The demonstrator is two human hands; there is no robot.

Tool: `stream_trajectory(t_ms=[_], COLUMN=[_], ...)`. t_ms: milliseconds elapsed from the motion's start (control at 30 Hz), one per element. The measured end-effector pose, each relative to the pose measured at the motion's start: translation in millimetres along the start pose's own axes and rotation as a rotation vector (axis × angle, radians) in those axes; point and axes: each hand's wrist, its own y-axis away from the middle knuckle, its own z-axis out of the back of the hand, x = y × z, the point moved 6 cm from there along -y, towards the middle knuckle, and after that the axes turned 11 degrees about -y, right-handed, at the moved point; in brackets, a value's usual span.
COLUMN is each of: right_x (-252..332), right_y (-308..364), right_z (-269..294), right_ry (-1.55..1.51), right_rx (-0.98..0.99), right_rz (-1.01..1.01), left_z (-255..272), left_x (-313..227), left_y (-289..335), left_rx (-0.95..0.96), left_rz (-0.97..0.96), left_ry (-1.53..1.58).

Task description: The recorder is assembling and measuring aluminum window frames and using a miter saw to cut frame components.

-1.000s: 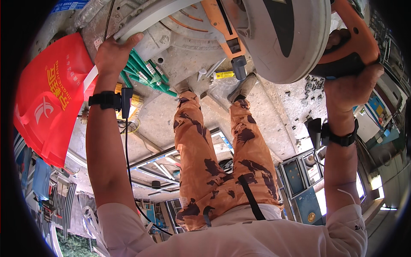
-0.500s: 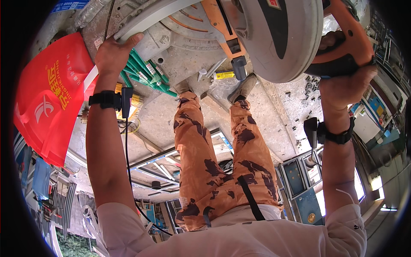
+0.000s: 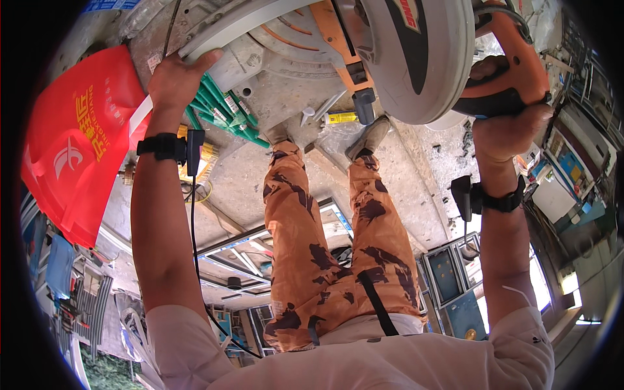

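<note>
A mitre saw (image 3: pixel 426 58) with a round grey blade guard and orange arm spans the top of the view. My right hand (image 3: pixel 510 130) is closed around its orange and black handle (image 3: pixel 517 84). On the left, my left hand (image 3: pixel 174 81) grips a pale metal profile (image 3: pixel 227 27) that lies across the saw's grey base (image 3: pixel 286 62). The thumb rests along the profile, and the fingers underneath are partly hidden. A pale strip continues past my left wrist toward a red plastic bag (image 3: pixel 81 143) with yellow print. The blade is hidden by the guard.
Below the saw lie green tubes (image 3: pixel 221 107) and a yellow tube (image 3: pixel 341 117), near my shoes (image 3: pixel 369 138). Window frames (image 3: pixel 234 253) lean behind my legs. A black cable (image 3: pixel 193 240) hangs along my left arm. Cluttered shelving (image 3: pixel 572 162) stands at the right.
My right hand and the saw's handle and guard have shifted slightly left. My left hand keeps its grip on the profile, almost unmoved.
</note>
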Motion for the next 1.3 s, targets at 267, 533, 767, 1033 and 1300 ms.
stream_trajectory(t_ms=[267,533,767,1033,1300], right_x=[-20,-47,-3,38,-5], right_y=[10,21,1,-18,5], right_z=[2,2,-6,-18,0], right_ry=[-0.005,-0.026,-0.003,0.028,-0.001], right_rx=[-0.005,-0.014,0.026,-0.108,-0.028], right_rz=[0.032,0.068,0.025,-0.062,0.004], left_z=[0,-1,-4,-3,3], left_x=[2,3,6,2,-6], left_y=[1,-3,-5,0,3], left_rx=[-0.005,0.000,0.061,0.003,-0.076], left_rz=[-0.004,0.001,0.025,-0.035,-0.058], left_ry=[0.028,0.008,0.013,0.077,0.119])
